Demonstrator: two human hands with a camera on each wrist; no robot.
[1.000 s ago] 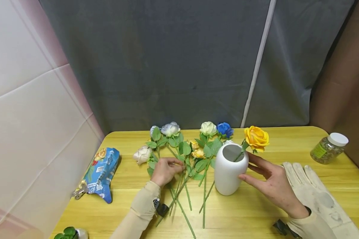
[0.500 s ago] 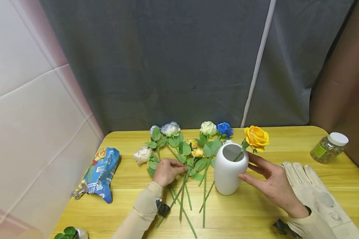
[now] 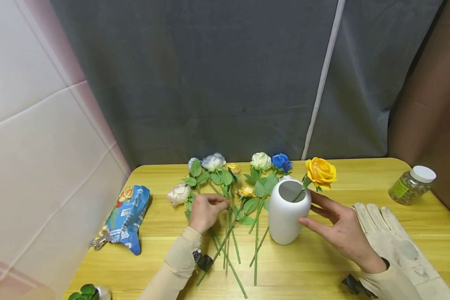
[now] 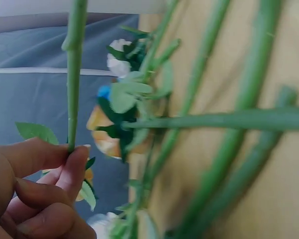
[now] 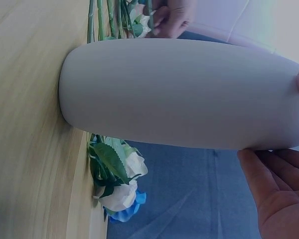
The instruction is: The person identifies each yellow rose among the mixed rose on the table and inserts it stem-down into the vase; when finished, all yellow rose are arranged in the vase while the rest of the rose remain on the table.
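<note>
My left hand (image 3: 209, 211) pinches a green stem (image 4: 75, 89) between thumb and fingertip, raised over the other stems. It appears to belong to a small yellow rose (image 3: 233, 168) among the leaves. My right hand (image 3: 339, 231) holds the white vase (image 3: 286, 221) near its mouth, thumb on the front and fingers behind. The vase stands upright on the table. A large yellow rose (image 3: 321, 173) leans out of it to the right, its stem inside. Around the left hand lie artificial roses: a pale pink one (image 3: 178, 194), a lilac one (image 3: 213, 161) and another yellow one (image 3: 246, 191).
A cream rose (image 3: 261, 161) and a blue rose (image 3: 282, 162) lie behind the vase on the wooden table (image 3: 303, 275). White gloves (image 3: 393, 246) and a lidded jar (image 3: 412, 186) are at the right. Leftward are a blue snack bag (image 3: 127, 218) and a small potted plant (image 3: 86, 293).
The left hand has shifted a little, and the small yellow rose has moved away and leftward, its stem turning more upright. My right hand and the vase have stayed in place.
</note>
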